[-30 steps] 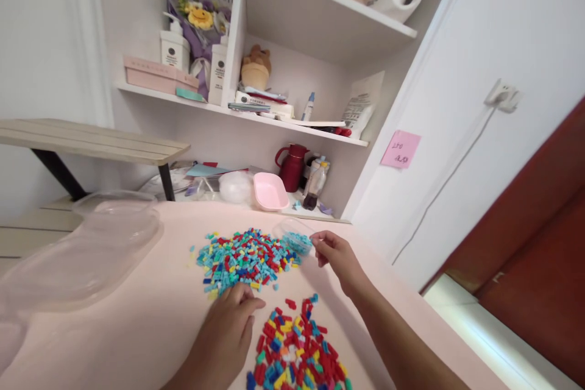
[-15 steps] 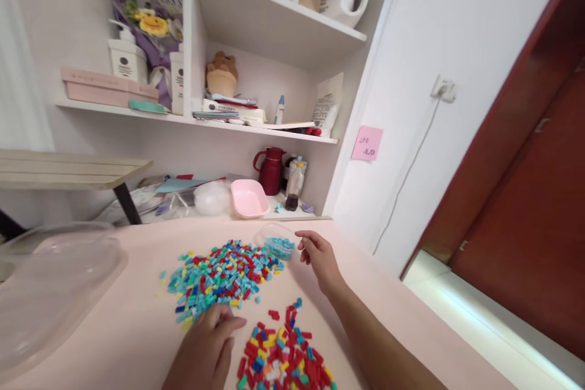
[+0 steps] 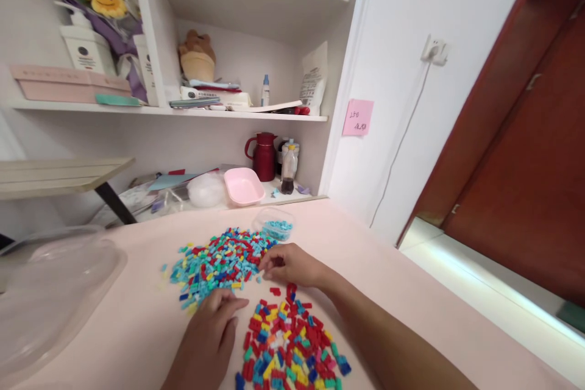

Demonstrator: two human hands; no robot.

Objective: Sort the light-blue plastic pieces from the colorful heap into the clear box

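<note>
From where I stand, the closest thing on the pale pink tabletop [image 3: 137,329] is a loose pile of mixed bricks [image 3: 297,347], mostly red, yellow and blue. The right forearm [image 3: 365,323] runs close along its right side; if that elbow swings in, it could drag bricks out of place. The left hand [image 3: 205,329] lies beyond the pile's left edge, its grip loosely open with nothing visible in it, close to the larger, bluer heap [image 3: 219,262]. The right hand [image 3: 290,265] reaches that heap's right edge, fingertips bunched; whether its grip has closed on a piece, I can't tell. A red brick [image 3: 275,291] lies in the narrow gap between the piles, so a careless sweep of either wrist might mix them.

Just past the right hand, a clear tub [image 3: 269,213] holds light-blue pieces [image 3: 276,230]; knuckles lifted carelessly could catch it and spill them. Farther back sit a pink tray [image 3: 244,186] and a dark red jug [image 3: 265,158].
</note>
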